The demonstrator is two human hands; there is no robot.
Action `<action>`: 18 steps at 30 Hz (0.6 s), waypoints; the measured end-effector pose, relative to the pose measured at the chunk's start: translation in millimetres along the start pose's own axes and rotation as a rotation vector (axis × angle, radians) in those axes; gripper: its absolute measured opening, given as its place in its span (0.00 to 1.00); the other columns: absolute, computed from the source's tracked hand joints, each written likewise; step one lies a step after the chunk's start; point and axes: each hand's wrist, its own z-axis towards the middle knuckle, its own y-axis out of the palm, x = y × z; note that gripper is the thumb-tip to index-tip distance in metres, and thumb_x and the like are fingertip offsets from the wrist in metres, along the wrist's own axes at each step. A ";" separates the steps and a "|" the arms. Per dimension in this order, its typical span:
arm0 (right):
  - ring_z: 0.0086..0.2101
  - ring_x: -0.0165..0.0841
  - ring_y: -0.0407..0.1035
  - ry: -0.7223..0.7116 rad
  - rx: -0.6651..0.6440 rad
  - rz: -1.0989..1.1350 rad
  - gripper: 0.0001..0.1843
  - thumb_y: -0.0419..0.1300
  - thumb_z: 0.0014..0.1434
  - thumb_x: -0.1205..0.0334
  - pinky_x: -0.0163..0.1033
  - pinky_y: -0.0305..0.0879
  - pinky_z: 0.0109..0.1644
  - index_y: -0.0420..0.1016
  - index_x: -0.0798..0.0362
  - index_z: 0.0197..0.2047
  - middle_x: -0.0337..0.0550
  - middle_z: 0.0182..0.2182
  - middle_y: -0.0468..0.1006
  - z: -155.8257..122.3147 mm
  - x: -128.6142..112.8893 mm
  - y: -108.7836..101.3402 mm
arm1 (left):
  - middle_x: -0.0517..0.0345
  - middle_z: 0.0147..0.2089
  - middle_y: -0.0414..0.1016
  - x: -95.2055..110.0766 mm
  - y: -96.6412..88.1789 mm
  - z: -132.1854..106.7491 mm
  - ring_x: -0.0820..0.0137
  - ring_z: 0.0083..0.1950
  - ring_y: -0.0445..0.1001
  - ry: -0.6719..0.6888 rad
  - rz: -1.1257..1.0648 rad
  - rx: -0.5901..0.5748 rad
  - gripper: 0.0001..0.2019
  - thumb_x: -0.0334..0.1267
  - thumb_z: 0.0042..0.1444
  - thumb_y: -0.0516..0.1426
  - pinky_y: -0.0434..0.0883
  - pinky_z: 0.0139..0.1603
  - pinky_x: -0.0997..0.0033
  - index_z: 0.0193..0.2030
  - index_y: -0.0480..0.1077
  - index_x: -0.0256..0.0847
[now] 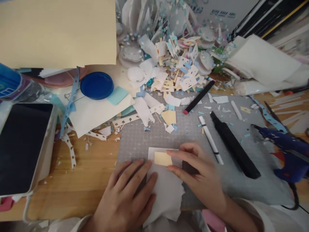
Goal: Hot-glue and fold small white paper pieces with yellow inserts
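Fingers of the right hand (204, 170) pinch the right edge of a small yellow paper (162, 159), lying on a ragged white sheet (166, 190). The left hand (126, 190), fingers spread and grasping nothing, rests across the sheet's left edge. Beneath: grey mat (132, 141), wooden worktop (79, 187). Right: white pen (210, 139), black marker (235, 146). Rear: blue printing (223, 13), too blurred to read.

Left: a dark-screened device (25, 146); beyond it, a round blue lid (97, 85). Rear: heaped paper scraps (189, 78); a black pen (199, 96) lies near them. Right, in outward order: white pen (210, 140), black tool (234, 145), blue glue gun (289, 145).
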 end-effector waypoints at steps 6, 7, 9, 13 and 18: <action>0.35 0.29 0.67 0.003 -0.009 -0.023 0.12 0.64 0.58 0.60 0.34 0.69 0.35 0.77 0.46 0.47 0.39 0.35 0.68 -0.6 0.5 0.8 | 0.51 0.55 0.76 0.2 -0.4 2.8 0.60 0.57 0.68 0.000 -0.013 0.000 0.11 0.37 0.61 0.55 0.58 0.60 0.57 0.47 0.76 0.41; 0.34 0.29 0.67 0.003 -0.011 -0.029 0.12 0.63 0.58 0.60 0.34 0.69 0.35 0.77 0.46 0.46 0.40 0.35 0.68 -0.5 0.6 1.0 | 0.51 0.55 0.76 0.0 -0.8 3.4 0.60 0.56 0.68 0.002 -0.014 0.001 0.11 0.37 0.61 0.55 0.58 0.60 0.57 0.47 0.76 0.41; 0.35 0.30 0.68 0.008 -0.017 -0.041 0.11 0.63 0.58 0.60 0.36 0.70 0.34 0.77 0.46 0.46 0.40 0.35 0.68 -0.3 0.6 1.3 | 0.52 0.54 0.77 -0.4 -2.2 4.7 0.60 0.56 0.69 0.008 -0.015 -0.003 0.11 0.37 0.61 0.56 0.58 0.60 0.58 0.47 0.76 0.41; 0.35 0.32 0.68 0.020 -0.025 -0.064 0.11 0.62 0.58 0.61 0.38 0.70 0.35 0.76 0.46 0.46 0.41 0.35 0.68 -1.1 0.5 2.2 | 0.53 0.53 0.77 -0.7 -3.2 5.8 0.61 0.55 0.69 0.008 -0.018 -0.009 0.11 0.36 0.60 0.56 0.58 0.60 0.59 0.47 0.76 0.41; 0.36 0.32 0.68 0.017 -0.035 -0.087 0.11 0.62 0.58 0.63 0.39 0.69 0.37 0.75 0.48 0.46 0.42 0.35 0.68 -3.1 1.7 3.6 | 0.53 0.53 0.78 0.1 -0.1 4.0 0.62 0.55 0.69 -0.017 -0.030 0.040 0.11 0.37 0.60 0.56 0.56 0.61 0.59 0.46 0.76 0.41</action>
